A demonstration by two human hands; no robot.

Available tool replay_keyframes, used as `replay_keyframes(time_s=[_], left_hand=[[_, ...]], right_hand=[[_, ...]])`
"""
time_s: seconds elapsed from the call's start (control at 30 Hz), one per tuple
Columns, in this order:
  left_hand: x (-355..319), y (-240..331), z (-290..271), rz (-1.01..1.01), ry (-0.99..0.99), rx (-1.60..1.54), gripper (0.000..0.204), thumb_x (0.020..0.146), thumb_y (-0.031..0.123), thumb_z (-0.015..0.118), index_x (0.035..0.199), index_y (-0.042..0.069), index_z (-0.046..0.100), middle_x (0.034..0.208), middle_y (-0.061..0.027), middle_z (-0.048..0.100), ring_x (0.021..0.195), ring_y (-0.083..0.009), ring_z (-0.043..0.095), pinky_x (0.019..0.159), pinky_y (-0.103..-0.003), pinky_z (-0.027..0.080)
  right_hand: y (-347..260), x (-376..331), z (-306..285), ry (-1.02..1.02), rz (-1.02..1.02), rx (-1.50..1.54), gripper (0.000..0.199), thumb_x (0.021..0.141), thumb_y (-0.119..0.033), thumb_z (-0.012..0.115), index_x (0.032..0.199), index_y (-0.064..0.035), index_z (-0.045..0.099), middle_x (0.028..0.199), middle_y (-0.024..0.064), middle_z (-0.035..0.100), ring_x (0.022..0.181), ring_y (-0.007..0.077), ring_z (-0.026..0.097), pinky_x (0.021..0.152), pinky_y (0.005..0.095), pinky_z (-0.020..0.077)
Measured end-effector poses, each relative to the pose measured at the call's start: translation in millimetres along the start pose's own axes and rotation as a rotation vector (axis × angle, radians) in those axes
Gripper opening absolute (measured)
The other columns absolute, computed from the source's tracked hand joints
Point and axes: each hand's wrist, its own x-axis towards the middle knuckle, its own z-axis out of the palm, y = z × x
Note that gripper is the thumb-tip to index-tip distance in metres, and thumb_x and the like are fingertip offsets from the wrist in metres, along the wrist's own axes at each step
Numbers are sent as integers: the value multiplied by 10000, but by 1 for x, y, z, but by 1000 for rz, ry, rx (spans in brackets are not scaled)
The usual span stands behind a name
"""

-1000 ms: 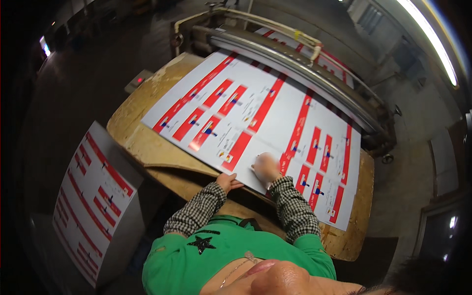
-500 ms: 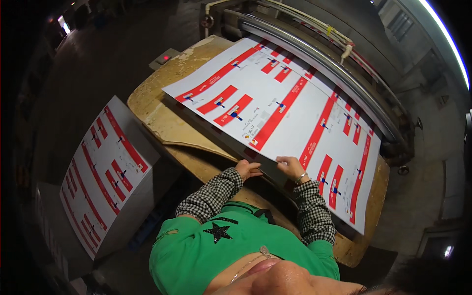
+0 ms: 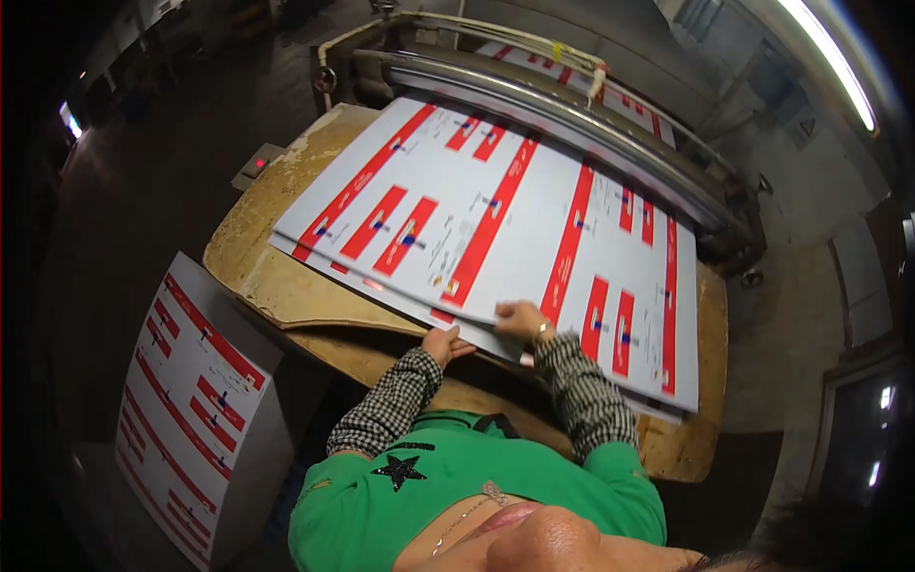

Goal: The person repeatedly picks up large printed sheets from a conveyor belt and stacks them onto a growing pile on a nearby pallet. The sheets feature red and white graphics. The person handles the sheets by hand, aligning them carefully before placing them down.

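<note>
A large white printed sheet (image 3: 519, 243) with red bands lies on the worn wooden table, its far edge at the metal roller (image 3: 534, 110) of a machine. Beneath it a second sheet (image 3: 481, 340) shows along the near edge, slightly offset toward me. My right hand (image 3: 522, 321) is closed at the upper sheet's near edge, its fingertips partly hidden. Just left of it, my left hand (image 3: 448, 347) pinches the near edge of the lower sheet, thumb on top and fingers underneath. Both forearms wear black-and-white checked sleeves.
The wooden table (image 3: 250, 250) has a curved, lifted front board. To the left stands a tall stack of similar printed sheets (image 3: 181, 381). A small box with a red light (image 3: 257, 164) sits at the table's far left. Printed material (image 3: 572, 76) shows beyond the roller.
The upper sheet's far edge no longer shows its cross strip and lies nearer the roller. A lower sheet now shows under its near edge. Printed material appears behind the roller. The view has shifted.
</note>
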Motion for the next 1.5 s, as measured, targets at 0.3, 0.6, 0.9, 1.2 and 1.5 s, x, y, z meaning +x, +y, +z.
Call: replay_keyframes(time_s=[0.3, 0.6, 0.9, 1.2, 1.5], left_hand=[[-10, 7, 14, 20, 11, 19, 294, 890, 99, 420, 1113, -94, 421, 1090, -207, 543, 976, -300, 576, 851, -421, 485], [-12, 9, 16, -27, -23, -20, 151, 779, 57, 573, 913, -13, 564, 911, -113, 622, 860, -229, 609, 790, -393, 489], [-2, 1, 8, -27, 31, 28, 112, 749, 1, 585, 858, -21, 565, 816, -89, 607, 754, -188, 608, 772, -384, 515], [-10, 4, 18, -13, 7, 65, 262, 744, -32, 538, 1002, -16, 493, 838, -68, 587, 767, -175, 598, 822, -387, 507], [-13, 9, 25, -1, 32, 133, 344, 853, 69, 484, 1125, -122, 393, 1169, -283, 475, 1070, -350, 518, 872, -401, 485]], right_hand=[[-17, -9, 37, 121, -137, -416, 715, 611, -404, 715, 1206, -83, 483, 1341, 191, 328, 1240, 388, 288, 991, 523, 275], [5, -12, 14, 244, -300, -66, 346, 644, -302, 585, 885, -57, 620, 801, 125, 628, 769, 324, 591, 736, 364, 476], [7, -24, 39, 354, -324, -116, 274, 613, -263, 596, 787, -51, 602, 835, 109, 566, 821, 305, 560, 739, 396, 460], [-3, -31, 38, 202, -217, -223, 243, 610, -254, 590, 768, -72, 617, 858, 89, 574, 933, 260, 531, 841, 435, 437], [11, 21, 18, 653, 45, -201, 274, 670, -207, 596, 869, -23, 631, 984, 133, 571, 962, 313, 516, 860, 398, 398]])
